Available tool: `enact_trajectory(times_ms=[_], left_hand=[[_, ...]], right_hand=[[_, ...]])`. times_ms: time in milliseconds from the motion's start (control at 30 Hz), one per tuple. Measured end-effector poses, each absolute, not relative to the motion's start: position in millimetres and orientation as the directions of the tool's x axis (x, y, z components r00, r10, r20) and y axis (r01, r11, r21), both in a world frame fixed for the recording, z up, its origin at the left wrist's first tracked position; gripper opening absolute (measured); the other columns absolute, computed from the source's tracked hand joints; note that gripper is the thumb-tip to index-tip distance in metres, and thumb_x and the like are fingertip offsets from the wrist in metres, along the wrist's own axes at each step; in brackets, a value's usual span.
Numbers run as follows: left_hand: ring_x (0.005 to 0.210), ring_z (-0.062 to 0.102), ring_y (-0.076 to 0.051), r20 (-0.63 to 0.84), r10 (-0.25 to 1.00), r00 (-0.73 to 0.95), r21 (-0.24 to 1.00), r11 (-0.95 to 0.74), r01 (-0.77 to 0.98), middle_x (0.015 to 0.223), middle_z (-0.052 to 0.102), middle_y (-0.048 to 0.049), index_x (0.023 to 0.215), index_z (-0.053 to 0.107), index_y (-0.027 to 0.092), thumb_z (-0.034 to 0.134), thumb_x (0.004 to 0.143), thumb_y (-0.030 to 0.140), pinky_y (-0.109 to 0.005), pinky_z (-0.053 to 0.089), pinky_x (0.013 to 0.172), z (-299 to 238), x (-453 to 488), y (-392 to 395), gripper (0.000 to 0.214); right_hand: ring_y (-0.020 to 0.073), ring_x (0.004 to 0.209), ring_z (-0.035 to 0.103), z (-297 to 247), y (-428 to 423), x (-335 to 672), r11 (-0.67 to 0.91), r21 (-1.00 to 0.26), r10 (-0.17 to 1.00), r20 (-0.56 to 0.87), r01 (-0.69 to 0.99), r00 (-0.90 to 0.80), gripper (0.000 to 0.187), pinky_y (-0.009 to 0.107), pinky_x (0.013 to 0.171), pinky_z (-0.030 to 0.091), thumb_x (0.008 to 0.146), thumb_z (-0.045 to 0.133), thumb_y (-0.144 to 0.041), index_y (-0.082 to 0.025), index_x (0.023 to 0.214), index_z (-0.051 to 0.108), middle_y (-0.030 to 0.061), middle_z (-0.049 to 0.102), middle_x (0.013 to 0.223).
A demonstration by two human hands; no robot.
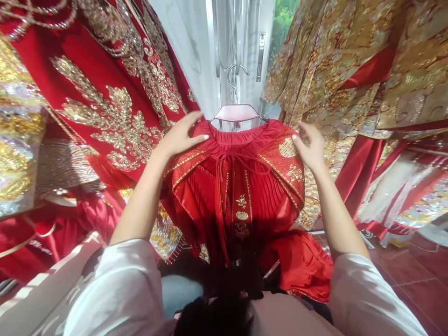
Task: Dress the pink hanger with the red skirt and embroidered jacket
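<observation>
A red dress (203,186) with a gathered, tied neckline, pleated panels and gold trim hangs in front of me on a wire hanger (234,77). A pale pink piece (235,113) shows inside the hanger's top, above the neckline. Across the dress's left shoulder lies my left hand (182,135), fingers stretched out and thumb apart, pointing toward the neck. My right hand (311,142) is at the other shoulder beside a round gold emblem, its thumb on the front and its fingers bent around the edge. The undersides of both hands are hidden.
Red garments with gold beading (119,116) hang close on the left. Gold brocade garments (336,60) hang on the right. A white door (255,42) stands behind the hanger. Bunched red cloth (304,266) lies low near my right forearm, above a reddish tiled floor (409,280).
</observation>
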State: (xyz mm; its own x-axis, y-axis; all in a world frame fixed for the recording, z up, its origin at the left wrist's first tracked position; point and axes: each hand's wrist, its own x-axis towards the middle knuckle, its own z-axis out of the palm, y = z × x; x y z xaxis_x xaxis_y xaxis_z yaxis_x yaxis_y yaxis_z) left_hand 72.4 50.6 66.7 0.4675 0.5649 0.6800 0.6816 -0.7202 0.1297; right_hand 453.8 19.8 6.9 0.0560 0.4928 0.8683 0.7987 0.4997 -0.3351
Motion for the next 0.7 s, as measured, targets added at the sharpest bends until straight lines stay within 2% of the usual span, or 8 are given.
enact_trajectory(times_ms=[67,133,233,333,433,500,567,700], left_hand=[[0.12,0.051,-0.029,0.611,0.598,0.519,0.155,-0.733,0.662,0.132,0.055,-0.0134,0.133,0.05,0.017,0.059,0.077,0.056,-0.044,0.038,0.103,69,67,59,0.068],[0.114,0.056,-0.027,0.63,0.598,0.496,0.18,-0.733,0.656,0.127,0.06,-0.0116,0.128,0.056,0.018,0.053,0.083,0.052,-0.041,0.04,0.101,67,67,63,0.057],[0.102,0.062,-0.023,0.755,0.565,0.332,0.225,-0.699,0.679,0.113,0.068,-0.0085,0.111,0.067,0.02,0.045,0.09,0.044,-0.034,0.043,0.094,58,74,63,0.039],[0.088,0.064,-0.021,0.837,0.542,0.078,0.317,-0.596,0.738,0.097,0.071,-0.008,0.1,0.07,0.019,0.043,0.092,0.039,-0.031,0.044,0.085,46,87,57,0.034],[0.084,0.062,-0.021,0.837,0.544,-0.058,0.372,-0.488,0.79,0.094,0.071,-0.0091,0.102,0.069,0.018,0.044,0.092,0.038,-0.032,0.043,0.081,39,96,42,0.033],[0.083,0.061,-0.021,0.797,0.603,-0.025,0.365,-0.449,0.816,0.094,0.069,-0.0097,0.104,0.068,0.017,0.047,0.09,0.04,-0.033,0.043,0.082,42,94,33,0.035],[0.083,0.06,-0.021,0.713,0.697,0.079,0.339,-0.441,0.831,0.093,0.068,-0.0095,0.105,0.067,0.015,0.049,0.087,0.042,-0.034,0.043,0.082,52,87,28,0.038],[0.09,0.058,-0.021,0.548,0.769,0.329,0.227,-0.516,0.826,0.092,0.065,-0.0079,0.107,0.064,0.012,0.054,0.083,0.045,-0.034,0.042,0.085,75,72,39,0.042]], right_hand=[[0.0258,0.101,0.059,-1,28,462,0.515,-0.386,0.561,0.827,0.765,0.04,0.046,0.037,0.088,0.043,0.089,0.037,-0.051,-0.017,0.104,0.063,0.0125,0.066,0.105],[0.0238,0.083,0.06,-3,36,466,0.473,-0.441,0.604,0.793,0.763,0.084,0.048,0.035,0.079,0.044,0.089,0.032,-0.056,-0.018,0.08,0.062,0.0107,0.065,0.081],[0.0176,0.06,0.05,0,50,468,0.462,-0.561,0.641,0.747,0.687,0.18,0.05,0.032,0.067,0.042,0.081,0.042,-0.064,-0.021,0.055,0.04,0.0037,0.049,0.056],[0.0151,0.057,0.048,-4,67,469,0.473,-0.812,0.796,0.56,0.342,0.229,0.051,0.03,0.063,0.043,0.068,0.058,-0.068,-0.022,0.057,0.04,0.0015,0.051,0.058],[0.0161,0.061,0.054,-14,80,471,0.31,-0.949,0.915,0.316,0.064,0.251,0.046,0.03,0.063,0.046,0.064,0.066,-0.064,-0.022,0.063,0.048,0.0024,0.059,0.063],[0.0173,0.065,0.058,-13,82,476,0.271,-0.958,0.918,0.288,0.098,0.273,0.044,0.03,0.064,0.048,0.068,0.064,-0.063,-0.021,0.065,0.051,0.0037,0.061,0.065],[0.0182,0.074,0.061,-3,79,482,0.339,-0.908,0.888,0.395,0.246,0.236,0.045,0.03,0.069,0.049,0.074,0.058,-0.064,-0.019,0.068,0.057,0.0057,0.066,0.072],[0.0165,0.094,0.061,33,71,484,0.589,-0.683,0.785,0.61,0.432,-0.106,0.044,0.029,0.085,0.046,0.079,0.055,-0.058,-0.018,0.092,0.065,0.0071,0.068,0.101]])
